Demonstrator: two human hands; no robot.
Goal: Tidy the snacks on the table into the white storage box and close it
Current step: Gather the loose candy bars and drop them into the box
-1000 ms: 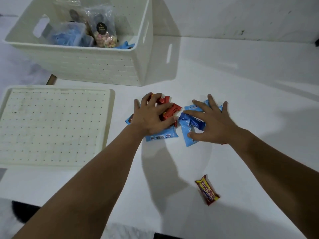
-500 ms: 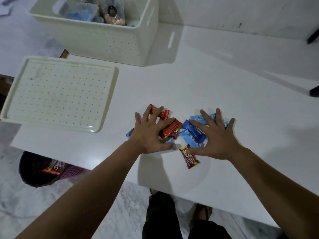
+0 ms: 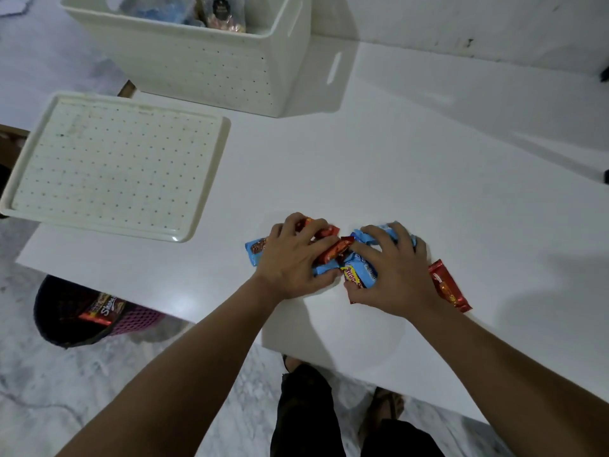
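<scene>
Your heap of small blue and red snack packets (image 3: pixel 342 258) lies on the white bench (image 3: pixel 395 166), close to its near edge. Your left hand (image 3: pixel 290 258) curls over the red and blue wrappers on its side; your right hand (image 3: pixel 392 272) curls over the blue ones, the two nearly touching. One red wrapped bar (image 3: pixel 449 286) lies loose just beside your right wrist. Open bench stretches beyond to the perforated white storage box (image 3: pixel 204 61) at the far left corner. Its flat white lid (image 3: pixel 115 163) overhangs the left edge.

Wrapper (image 3: pixel 104 308) in floor basket (image 3: pixel 66 324): partial "She…", perhaps; snack prints unreadable.
</scene>
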